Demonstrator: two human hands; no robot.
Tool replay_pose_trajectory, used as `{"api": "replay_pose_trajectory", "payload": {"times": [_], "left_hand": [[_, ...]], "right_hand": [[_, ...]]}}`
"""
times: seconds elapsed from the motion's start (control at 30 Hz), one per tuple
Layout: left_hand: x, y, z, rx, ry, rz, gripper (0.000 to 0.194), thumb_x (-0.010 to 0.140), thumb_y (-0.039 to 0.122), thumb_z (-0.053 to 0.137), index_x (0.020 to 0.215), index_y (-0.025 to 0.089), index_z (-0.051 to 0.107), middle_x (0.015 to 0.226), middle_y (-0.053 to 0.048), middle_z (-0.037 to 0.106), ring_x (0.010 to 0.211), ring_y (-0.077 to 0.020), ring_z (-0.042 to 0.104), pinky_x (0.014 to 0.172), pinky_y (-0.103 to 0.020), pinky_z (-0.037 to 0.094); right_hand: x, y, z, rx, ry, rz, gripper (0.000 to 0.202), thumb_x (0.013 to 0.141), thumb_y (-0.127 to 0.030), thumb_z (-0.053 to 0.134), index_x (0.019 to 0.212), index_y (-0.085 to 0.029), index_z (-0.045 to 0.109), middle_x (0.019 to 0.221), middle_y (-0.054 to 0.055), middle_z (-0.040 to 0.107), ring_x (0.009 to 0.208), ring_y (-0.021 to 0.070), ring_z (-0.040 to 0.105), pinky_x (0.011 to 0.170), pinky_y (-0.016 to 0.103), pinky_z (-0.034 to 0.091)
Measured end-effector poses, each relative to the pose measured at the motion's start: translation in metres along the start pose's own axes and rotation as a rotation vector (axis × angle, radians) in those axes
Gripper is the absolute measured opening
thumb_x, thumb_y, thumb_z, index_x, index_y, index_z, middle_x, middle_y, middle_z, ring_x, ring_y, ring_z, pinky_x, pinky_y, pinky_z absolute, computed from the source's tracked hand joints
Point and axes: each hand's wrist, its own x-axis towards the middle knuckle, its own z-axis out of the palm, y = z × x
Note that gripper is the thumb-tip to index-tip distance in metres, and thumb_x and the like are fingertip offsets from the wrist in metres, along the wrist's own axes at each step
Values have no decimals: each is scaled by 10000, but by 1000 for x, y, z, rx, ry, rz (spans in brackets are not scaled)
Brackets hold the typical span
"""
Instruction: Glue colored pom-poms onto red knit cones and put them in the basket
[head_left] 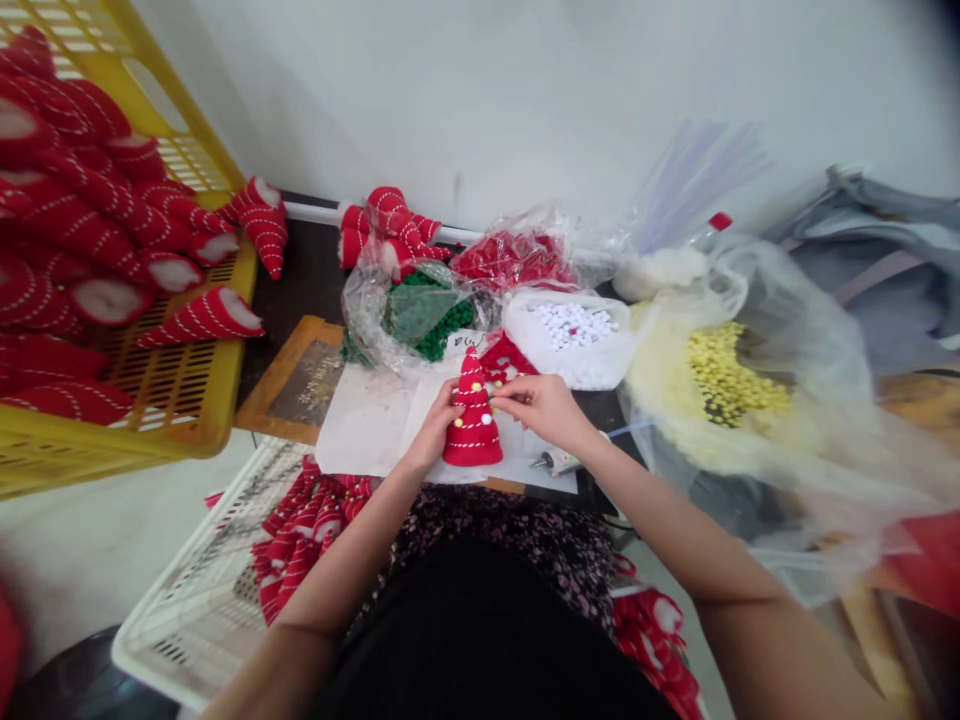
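A red cone (472,438) with white stitched stripes stands upright on white paper (364,420), with several small yellow and white balls on its front. My left hand (437,425) holds the cone by its left side, fingers closed on it. At the cone's right side my right hand (538,405) pinches something too small to make out, its fingertips close to the surface. A glue gun (559,460) lies just below my right wrist. Behind the cone are a red piece (506,358), a bag of green balls (427,315) and a tray of white balls (574,330).
A yellow crate (217,400) full of red cones stands at the left, above a white basket (150,610) of decorated cones. A bag of red balls (517,260) lies at the back. Yellow balls (727,375) fill a plastic bag at the right.
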Motion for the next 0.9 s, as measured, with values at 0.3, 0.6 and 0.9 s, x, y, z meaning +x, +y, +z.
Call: {"api": "replay_pose_trajectory", "payload": {"times": [0.3, 0.6, 0.9], "left_hand": [[0, 2, 2, -46, 39, -4, 506, 723, 374, 675, 1207, 229, 635, 1194, -58, 733, 1206, -318, 637, 1074, -415, 457], [3, 0, 1, -26, 54, 11, 521, 707, 369, 672, 1206, 223, 642, 1234, -59, 736, 1248, -317, 626, 1117, -416, 436], [0, 1, 2, -41, 37, 21, 528, 711, 362, 676, 1217, 218, 633, 1243, -67, 726, 1234, -315, 633, 1061, -403, 467]], "right_hand": [[-10, 4, 5, -42, 107, -99, 192, 944, -275, 699, 1035, -257, 867, 905, 43, 842, 714, 212, 736, 681, 330, 573], [-7, -1, 11, -57, 91, -106, 111, 901, -195, 696, 865, -228, 796, 802, 5, 806, 613, 163, 667, 679, 292, 538], [-5, -4, 13, -86, 127, -119, 96, 905, -198, 736, 869, -238, 815, 858, 24, 817, 701, 187, 710, 744, 317, 567]]}}
